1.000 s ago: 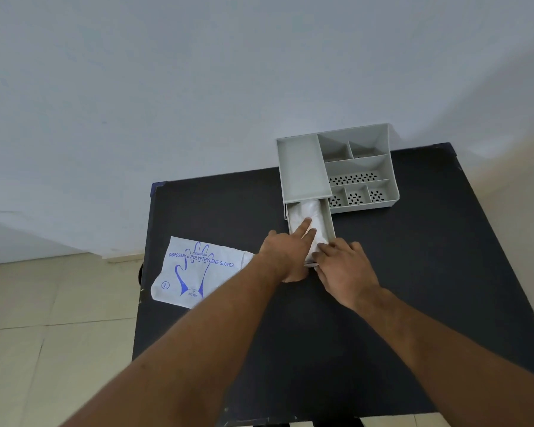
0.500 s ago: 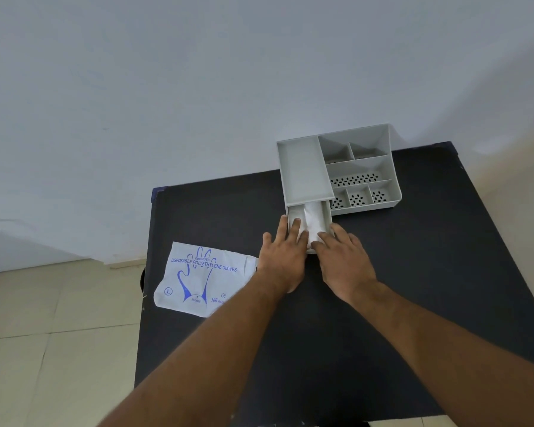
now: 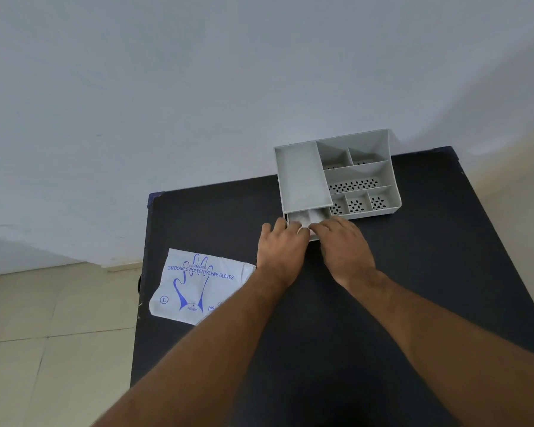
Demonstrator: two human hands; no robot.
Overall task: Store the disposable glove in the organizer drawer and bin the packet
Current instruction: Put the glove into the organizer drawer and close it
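A grey desk organizer (image 3: 301, 177) stands at the back of a black table (image 3: 438, 272). Its drawer (image 3: 321, 213) sticks out only a short way at the front left. Inside the visible strip lies the crumpled white disposable glove (image 3: 299, 217). My left hand (image 3: 279, 249) and my right hand (image 3: 346, 251) sit side by side at the drawer's front, fingertips curled over its front edge and hiding it. The white packet (image 3: 198, 285), printed with a blue glove outline, lies flat at the table's left edge, partly under my left forearm.
The organizer's right half has several open compartments (image 3: 356, 184) with perforated floors. A pale wall rises right behind the table. A tiled floor (image 3: 59, 318) lies to the left. No bin is in view.
The drawer has slid most of the way into the organizer, with both hands moving forward along with it. Less of the glove shows now. The packet has stayed put.
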